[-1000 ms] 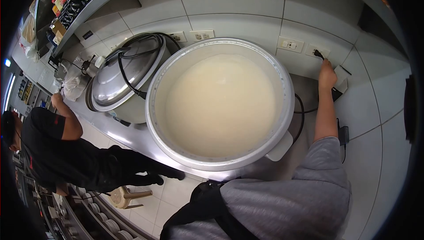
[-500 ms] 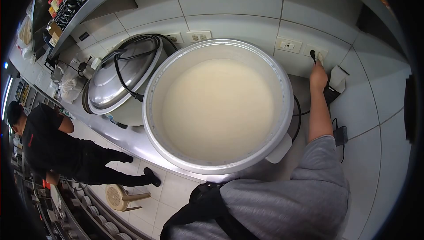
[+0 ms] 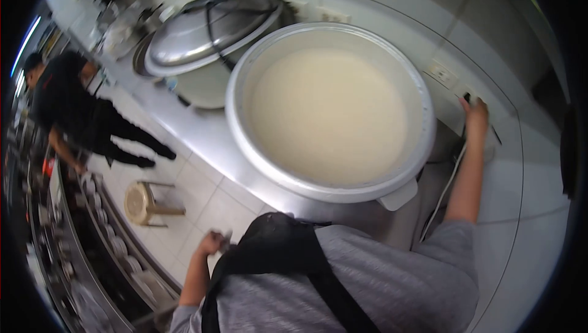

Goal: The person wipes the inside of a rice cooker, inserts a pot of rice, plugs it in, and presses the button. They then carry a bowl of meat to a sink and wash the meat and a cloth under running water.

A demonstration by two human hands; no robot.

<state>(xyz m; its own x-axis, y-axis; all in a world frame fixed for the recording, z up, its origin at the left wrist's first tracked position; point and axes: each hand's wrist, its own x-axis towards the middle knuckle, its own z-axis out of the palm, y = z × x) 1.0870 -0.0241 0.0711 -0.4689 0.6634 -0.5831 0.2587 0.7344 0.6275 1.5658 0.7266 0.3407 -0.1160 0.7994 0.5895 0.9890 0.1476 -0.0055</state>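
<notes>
A large pale round cooking pot (image 3: 421, 143) stands lidless on the steel counter, holding a smooth creamy-white liquid (image 3: 331, 118). My right hand (image 3: 476, 117) reaches past its right side to the wall, fingers closed at a black plug (image 3: 467, 97) in an outlet there; blur softens the fingertips. Down by my apron, my left hand (image 3: 211, 243) is closed, with a small greyish thing at its fingers that I cannot make out. Left of the open pot is a second pot (image 3: 205, 85) with a domed metal lid (image 3: 214, 30), a black cord lying over it.
Steel counter (image 3: 184, 109) runs along the tiled wall. More outlets (image 3: 442, 74) sit behind the pot. A white cable (image 3: 446, 189) hangs beside my right arm. On the floor is a beige stool (image 3: 139, 203); a person in black (image 3: 73, 103) stands at shelves of dishes (image 3: 113, 241).
My view has shifted and turned, so pots and counter appear higher. My left hand has come into view. My right hand remains at the wall outlet, now at the black plug.
</notes>
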